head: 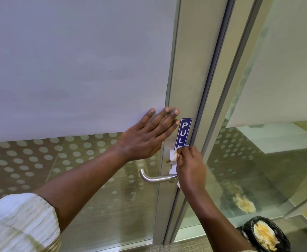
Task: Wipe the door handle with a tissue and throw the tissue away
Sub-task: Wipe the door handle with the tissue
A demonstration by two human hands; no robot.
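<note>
A brushed-metal lever door handle (155, 178) sticks out to the left from the grey door frame (187, 79). My right hand (190, 167) is shut on a crumpled white tissue (173, 157) and presses it against the frame just above the handle's base, beside a small orange-brown stain (167, 161). My left hand (149, 135) lies flat and open on the glass door, fingers spread, up and to the left of the handle.
A blue PULL sticker (184, 131) runs down the frame above the tissue. A bin with a black liner (266, 233), holding stained used tissues, stands on the floor at the lower right. A fixed glass panel (267, 124) lies to the right of the door.
</note>
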